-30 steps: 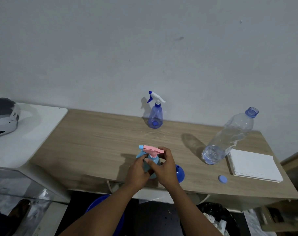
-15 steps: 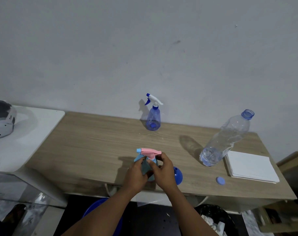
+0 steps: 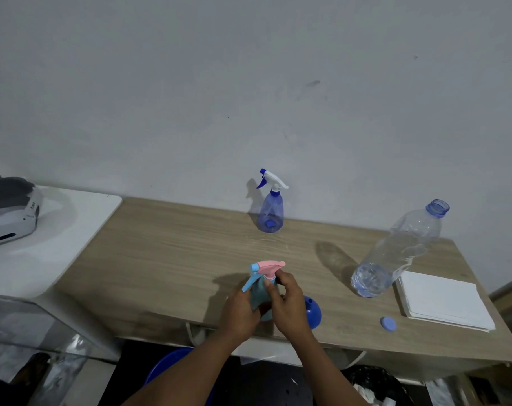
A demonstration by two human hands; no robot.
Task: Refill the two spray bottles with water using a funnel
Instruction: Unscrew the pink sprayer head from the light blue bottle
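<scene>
Your left hand (image 3: pixel 240 310) is wrapped around the body of the teal sprayer (image 3: pixel 262 291), which stands upright near the front edge of the table (image 3: pixel 167 259), about midway along it. Your right hand (image 3: pixel 287 303) is closed on the sprayer's neck, fingertips (image 3: pixel 268 284) pinched just under the pink trigger head (image 3: pixel 268 267). The head sits on the bottle with its nozzle pointing left; whether it is loosened you cannot tell from here.

The blue funnel (image 3: pixel 312 312) lies on its side just right of your right hand, close to the front edge, partly hidden by your wrist. The second sprayer (image 3: pixel 271 212), clear blue with a white and blue head, stands upright at the back edge against the wall, well apart from your hands.

Toward the right end, the water bottle (image 3: pixel 395 256) stands uncapped, with a little water in the bottom. Its blue cap (image 3: pixel 388 323) lies near the front edge, to the right of the funnel. A stack of white paper (image 3: pixel 445 303) rests at the right end, just beside the bottle's base.
</scene>
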